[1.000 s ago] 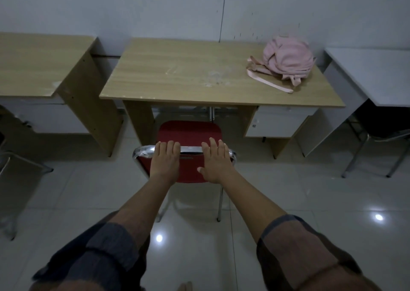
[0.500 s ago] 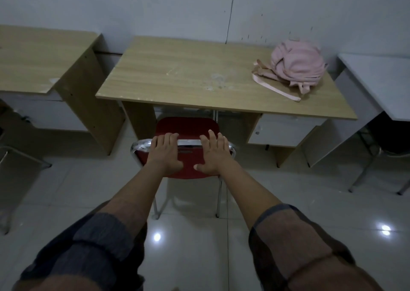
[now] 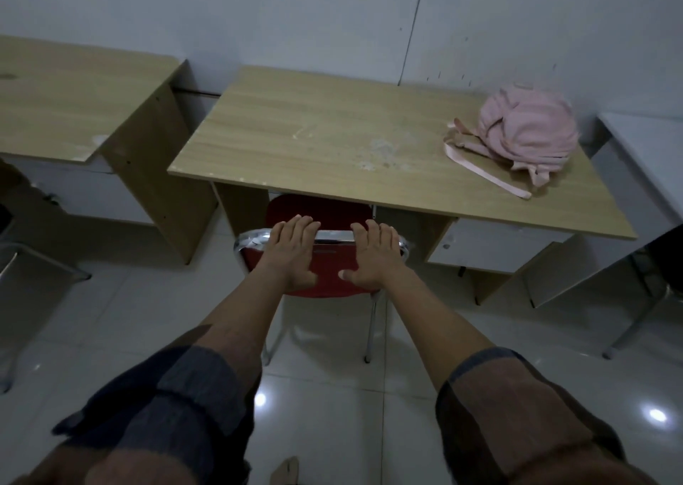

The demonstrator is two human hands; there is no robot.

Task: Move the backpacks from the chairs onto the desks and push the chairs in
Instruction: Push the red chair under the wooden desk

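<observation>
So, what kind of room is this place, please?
Probably a classroom or a plain office: wooden desks stand in a row against a bare wall, a red chair is at one, and a pink backpack lies on top.

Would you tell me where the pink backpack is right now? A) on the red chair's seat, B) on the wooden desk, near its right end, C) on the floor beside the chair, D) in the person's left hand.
B: the pink backpack lies on the wooden desk near its right end, while both hands press the red chair.
</observation>
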